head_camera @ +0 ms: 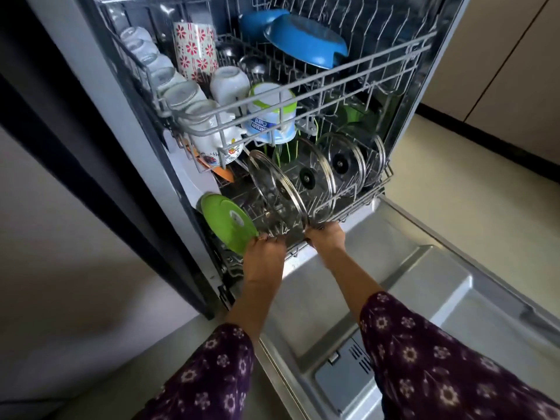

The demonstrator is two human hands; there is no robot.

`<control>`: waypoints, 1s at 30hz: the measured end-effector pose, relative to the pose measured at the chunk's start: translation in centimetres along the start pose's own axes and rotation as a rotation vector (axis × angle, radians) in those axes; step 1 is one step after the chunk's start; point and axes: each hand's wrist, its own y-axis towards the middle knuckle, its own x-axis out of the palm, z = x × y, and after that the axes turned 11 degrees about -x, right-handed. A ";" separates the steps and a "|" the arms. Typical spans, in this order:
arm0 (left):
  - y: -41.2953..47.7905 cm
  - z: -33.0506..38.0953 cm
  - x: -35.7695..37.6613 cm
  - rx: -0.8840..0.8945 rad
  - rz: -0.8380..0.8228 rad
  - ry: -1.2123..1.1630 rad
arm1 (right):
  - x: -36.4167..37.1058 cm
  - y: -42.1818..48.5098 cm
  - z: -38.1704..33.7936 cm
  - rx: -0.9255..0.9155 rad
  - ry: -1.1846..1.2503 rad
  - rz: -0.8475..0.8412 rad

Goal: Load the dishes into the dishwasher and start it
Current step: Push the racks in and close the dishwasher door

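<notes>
Loading is at the lower rack [348,204], which stands partly drawn out over the lowered door [424,283]. The right hand [327,237] reaches to the front of this rack, fingers curled round the bottom rim of the nearest glass lid [272,180], which leans on edge between the tines. The left hand [266,248] is at the front left corner, fingers curled and apparently pinching the lower edge of the green lid [225,222]; whether they also catch the rack wire cannot be told. Further glass lids [342,160] stand upright behind the nearest one. The upper rack [303,86] is drawn out above and carries glasses [169,83], cups, a curd tub [272,116] and blue bowls [306,40]. The step in hand is judged to be seating the last lids. The next move calls for setting each lid firmly in a tine slot so that it cannot tip, releasing both hands, then sliding both racks fully in. The detergent compartment [342,377] in the door needs attention before the door is closed and the cycle started.
</notes>
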 end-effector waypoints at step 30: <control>-7.1 4.5 -3.3 -0.019 -0.231 -0.103 | -3.6 -9.8 1.0 -0.074 -0.209 -0.121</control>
